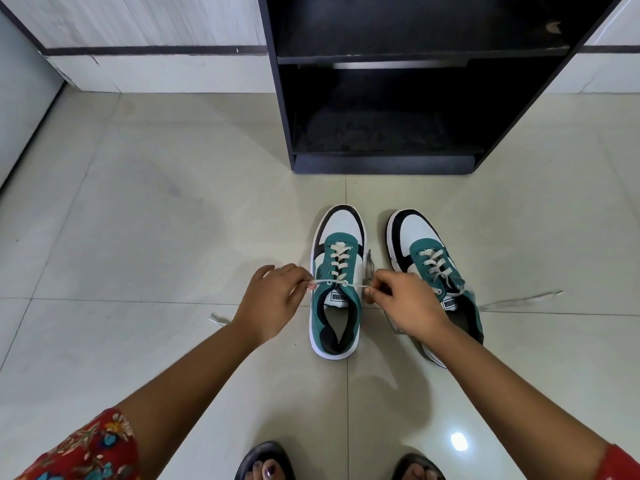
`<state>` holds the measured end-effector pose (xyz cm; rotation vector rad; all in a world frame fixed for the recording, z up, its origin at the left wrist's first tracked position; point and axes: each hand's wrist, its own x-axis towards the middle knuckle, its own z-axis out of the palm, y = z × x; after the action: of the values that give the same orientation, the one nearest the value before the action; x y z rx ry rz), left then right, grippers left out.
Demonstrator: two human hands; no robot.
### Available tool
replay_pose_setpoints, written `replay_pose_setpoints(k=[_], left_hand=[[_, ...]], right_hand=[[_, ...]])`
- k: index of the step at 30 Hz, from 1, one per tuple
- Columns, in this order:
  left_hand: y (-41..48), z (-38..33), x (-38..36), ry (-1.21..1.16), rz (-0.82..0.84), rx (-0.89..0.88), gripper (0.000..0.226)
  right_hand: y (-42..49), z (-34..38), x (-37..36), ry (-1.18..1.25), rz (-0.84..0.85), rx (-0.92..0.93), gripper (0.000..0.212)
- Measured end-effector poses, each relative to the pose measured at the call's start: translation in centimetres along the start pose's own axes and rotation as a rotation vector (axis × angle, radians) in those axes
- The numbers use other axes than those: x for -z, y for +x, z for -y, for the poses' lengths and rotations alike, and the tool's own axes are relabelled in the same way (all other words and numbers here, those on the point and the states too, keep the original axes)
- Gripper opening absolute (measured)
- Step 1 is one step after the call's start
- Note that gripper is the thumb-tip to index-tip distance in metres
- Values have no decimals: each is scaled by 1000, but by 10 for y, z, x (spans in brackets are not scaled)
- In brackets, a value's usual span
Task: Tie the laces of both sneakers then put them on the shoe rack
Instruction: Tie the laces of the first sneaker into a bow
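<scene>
Left hand (pixel 273 303) and right hand (pixel 401 303) pinch the cream lace (pixel 337 282) of the centre teal-white sneaker (pixel 337 282); second teal-white sneaker (pixel 436 271) just right, untied; black wooden shoe rack (pixel 381 164) above, open tile floor (pixel 138 220) left.

Both forearms are bare from the short sleeves down to the left hand (pixel 268 303) and the right hand (pixel 408 306), with no rings, bangles or watch. The red short sleeves printed with blue, yellow and green flowers (pixel 86 448) end far behind the hands. Black open-toed sandals (pixel 258 453) show dark-polished toenails.
</scene>
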<state>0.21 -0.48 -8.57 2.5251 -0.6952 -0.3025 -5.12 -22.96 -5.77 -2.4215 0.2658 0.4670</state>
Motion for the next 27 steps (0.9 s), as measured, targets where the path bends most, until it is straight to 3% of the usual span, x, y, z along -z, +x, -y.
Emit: replay_pose_setpoints(k=[2,4,10,13,21,25,27], left_hand=[[0,-6,6,-454,107,252,25],[4,-11,11,-827,112,483,28],[19,-40,21,-1309,101,526,31],[22,-48,23,-1200,70,440,28],[21,-52,21,-1018,114,303,40],[24,-57,22,-1008,200,180,18],[27,-54,20,-1054,241,233,19]], right_hand=[[1,-6,3,247,29,11,18],[2,-8,5,490,32,15,27],[8,24,-11,1153,75,-1,36],[9,27,-13,1317,45,-48,28],[11,29,-14,1133,53,3,26],[13,33,-13,1143,48,-32,9],[15,33,-12,1154,60,-15,12]])
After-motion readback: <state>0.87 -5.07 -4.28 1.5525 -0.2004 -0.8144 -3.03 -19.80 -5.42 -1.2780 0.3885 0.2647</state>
